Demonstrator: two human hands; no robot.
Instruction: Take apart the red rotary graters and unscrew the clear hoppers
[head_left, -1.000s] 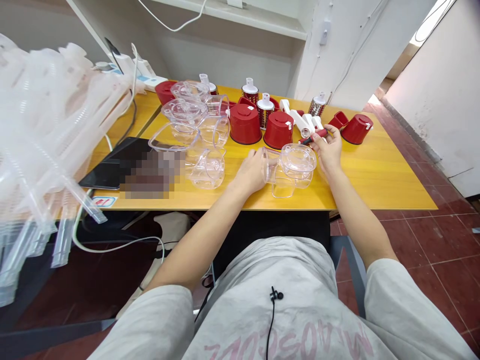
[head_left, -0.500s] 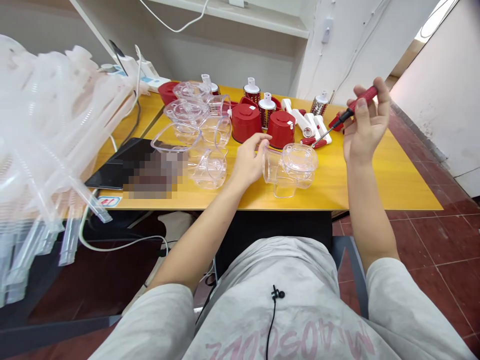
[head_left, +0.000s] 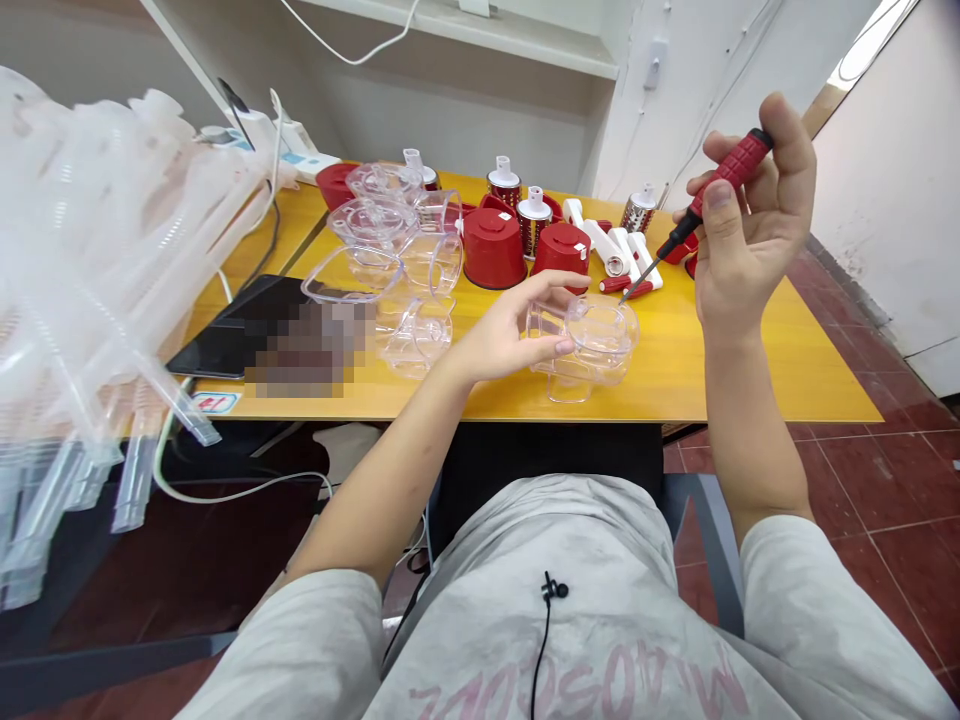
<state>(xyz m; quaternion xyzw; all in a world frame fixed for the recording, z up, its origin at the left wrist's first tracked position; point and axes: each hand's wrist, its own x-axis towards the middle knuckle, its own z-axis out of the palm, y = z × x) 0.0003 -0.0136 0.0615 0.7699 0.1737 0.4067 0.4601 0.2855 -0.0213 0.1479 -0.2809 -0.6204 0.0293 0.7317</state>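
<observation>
Near the table's front edge lies a clear plastic housing (head_left: 585, 345) with a round opening and a short tube below. My left hand (head_left: 517, 330) grips its left end, thumb in front and fingers over the top. Raised to the right, my right hand (head_left: 742, 220) is closed around the red and black handle of a screwdriver (head_left: 727, 175). The screwdriver slants down to the left, its tip at the upper right rim of the housing. Whether the tip touches a screw is too small to tell.
Behind the housing stand red cups (head_left: 495, 245), grater drums with white tops (head_left: 534, 215) and white crank handles (head_left: 619, 250). More clear housings (head_left: 375, 230) are grouped to the left, beside a black tablet (head_left: 217, 335). Clear plastic tubes (head_left: 135, 280) pile up at far left.
My left hand has moved right and now wraps over the housing's left end. My right hand has risen and shifted right, with the screwdriver tilted more steeply.
</observation>
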